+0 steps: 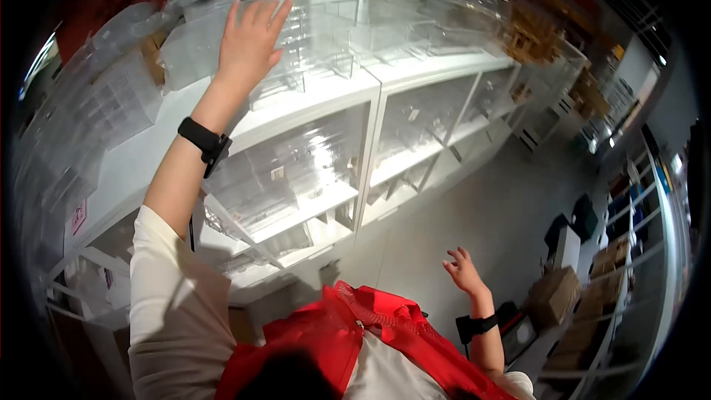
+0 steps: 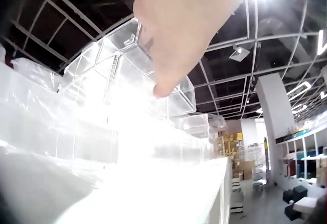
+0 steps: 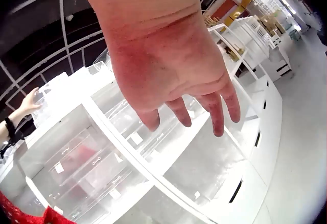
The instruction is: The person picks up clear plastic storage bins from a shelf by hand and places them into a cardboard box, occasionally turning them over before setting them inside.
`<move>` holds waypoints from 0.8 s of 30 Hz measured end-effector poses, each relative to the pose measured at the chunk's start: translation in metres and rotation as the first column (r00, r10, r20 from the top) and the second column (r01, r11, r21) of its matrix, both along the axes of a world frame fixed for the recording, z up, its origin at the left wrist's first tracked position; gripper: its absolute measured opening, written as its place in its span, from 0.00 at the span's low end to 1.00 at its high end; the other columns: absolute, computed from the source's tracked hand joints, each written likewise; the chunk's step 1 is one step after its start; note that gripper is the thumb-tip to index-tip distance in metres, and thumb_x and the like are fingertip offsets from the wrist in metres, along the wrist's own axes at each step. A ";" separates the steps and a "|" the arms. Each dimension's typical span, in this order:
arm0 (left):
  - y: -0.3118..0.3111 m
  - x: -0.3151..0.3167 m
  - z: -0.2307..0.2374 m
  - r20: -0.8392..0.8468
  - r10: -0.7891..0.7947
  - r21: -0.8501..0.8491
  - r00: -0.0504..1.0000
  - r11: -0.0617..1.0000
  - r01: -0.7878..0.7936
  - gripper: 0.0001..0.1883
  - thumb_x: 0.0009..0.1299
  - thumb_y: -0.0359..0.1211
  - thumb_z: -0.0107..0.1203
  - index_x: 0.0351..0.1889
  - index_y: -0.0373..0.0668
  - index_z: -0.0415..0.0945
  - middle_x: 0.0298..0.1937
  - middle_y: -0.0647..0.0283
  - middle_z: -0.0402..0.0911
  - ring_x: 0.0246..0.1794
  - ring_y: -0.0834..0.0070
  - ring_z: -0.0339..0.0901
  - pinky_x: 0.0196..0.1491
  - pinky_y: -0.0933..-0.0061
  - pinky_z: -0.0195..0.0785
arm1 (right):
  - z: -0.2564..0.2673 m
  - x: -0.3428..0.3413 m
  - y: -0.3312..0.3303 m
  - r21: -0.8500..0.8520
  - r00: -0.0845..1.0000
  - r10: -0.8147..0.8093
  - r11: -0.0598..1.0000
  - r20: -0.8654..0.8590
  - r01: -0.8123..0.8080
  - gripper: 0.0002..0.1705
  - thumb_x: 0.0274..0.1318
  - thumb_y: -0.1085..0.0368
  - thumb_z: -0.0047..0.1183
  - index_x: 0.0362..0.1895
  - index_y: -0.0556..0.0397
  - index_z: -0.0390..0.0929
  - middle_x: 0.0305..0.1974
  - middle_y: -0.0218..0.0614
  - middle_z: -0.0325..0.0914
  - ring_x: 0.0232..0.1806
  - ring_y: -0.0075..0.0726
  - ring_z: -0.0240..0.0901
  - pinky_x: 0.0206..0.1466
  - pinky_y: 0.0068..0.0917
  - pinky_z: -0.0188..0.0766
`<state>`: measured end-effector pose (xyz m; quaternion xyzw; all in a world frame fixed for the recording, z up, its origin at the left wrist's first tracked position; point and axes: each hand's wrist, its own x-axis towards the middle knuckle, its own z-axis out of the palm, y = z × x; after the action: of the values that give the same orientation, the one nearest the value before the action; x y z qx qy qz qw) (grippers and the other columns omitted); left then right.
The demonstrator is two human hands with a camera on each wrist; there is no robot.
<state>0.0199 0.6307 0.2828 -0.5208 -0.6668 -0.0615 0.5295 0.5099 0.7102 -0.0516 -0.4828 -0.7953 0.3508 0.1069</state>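
Indoors, a row of white, clear-fronted cabinets [image 1: 370, 148] stood along a grey floor [image 1: 429, 222], its top a worktop [image 1: 148, 141] crowded with clear plastic containers [image 1: 326, 41]. Those nearest the person's left grip [image 1: 252, 43] were stacked a little back from the front edge, so a careless nudge or off-centre pull might have slid one loose or tipped its neighbours; glare and see-through walls probably made their edges easy to misjudge. At the stack, that grip was spread, fingers extended, though whether its fingertips bore on the plastic could not be told. Well apart, the right grip [image 1: 465, 276] hung loose and empty above the floor, likely too far off to steady anything that toppled. A dark band [image 1: 198, 135] on the left wrist might have snagged a rim.
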 end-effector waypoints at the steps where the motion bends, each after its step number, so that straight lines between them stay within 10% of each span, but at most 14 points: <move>1: 0.004 0.003 0.001 -0.005 0.003 0.020 1.000 1.000 -0.003 0.41 0.48 0.36 0.65 0.62 0.50 0.58 0.55 0.66 0.68 0.56 0.69 0.64 0.60 0.61 0.55 | 0.006 0.004 0.024 0.015 0.999 0.016 1.000 -0.031 -0.015 0.26 0.56 0.56 0.50 0.55 0.57 0.66 0.63 0.59 0.49 0.46 0.53 0.72 0.50 0.37 0.69; 8: -0.012 0.003 0.005 0.035 -0.038 0.106 0.999 0.994 0.034 0.36 0.45 0.37 0.66 0.55 0.47 0.66 0.52 0.68 0.71 0.50 0.69 0.68 0.53 0.65 0.58 | 0.048 -0.035 0.136 0.055 0.973 0.228 0.973 -0.030 -0.226 0.25 0.57 0.57 0.49 0.55 0.57 0.66 0.62 0.56 0.51 0.47 0.51 0.72 0.48 0.35 0.70; 14: -0.084 0.064 0.010 -0.086 0.034 0.284 0.996 0.959 -0.008 0.31 0.47 0.39 0.65 0.51 0.49 0.69 0.52 0.73 0.72 0.51 0.73 0.68 0.51 0.68 0.57 | 0.114 -0.141 0.137 -0.039 0.727 0.480 0.821 -0.491 -0.569 0.27 0.59 0.54 0.46 0.58 0.55 0.63 0.63 0.48 0.52 0.55 0.42 0.65 0.55 0.32 0.65; 18: -0.162 0.121 -0.016 -0.087 0.076 0.166 0.993 0.984 -0.061 0.22 0.50 0.34 0.63 0.45 0.51 0.75 0.51 0.72 0.75 0.54 0.72 0.68 0.51 0.65 0.58 | 0.160 -0.216 0.092 -0.131 0.253 0.356 0.332 -0.900 -0.934 0.41 0.56 0.38 0.41 0.65 0.51 0.51 0.65 0.47 0.51 0.59 0.47 0.61 0.58 0.41 0.60; 24: -0.287 0.206 -0.074 0.101 0.323 -0.199 0.941 0.933 -0.299 0.15 0.52 0.30 0.58 0.38 0.57 0.74 0.44 0.78 0.78 0.48 0.73 0.74 0.52 0.60 0.62 | 0.170 -0.312 -0.041 -0.248 0.239 0.072 -0.370 -0.968 -0.895 0.43 0.54 0.35 0.39 0.65 0.46 0.45 0.64 0.49 0.51 0.62 0.59 0.54 0.58 0.57 0.59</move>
<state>0.2263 0.3435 0.2089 -0.4491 -0.7773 0.0498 0.4377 0.1981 0.6697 0.1181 0.2414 -0.3609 0.8810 -0.1879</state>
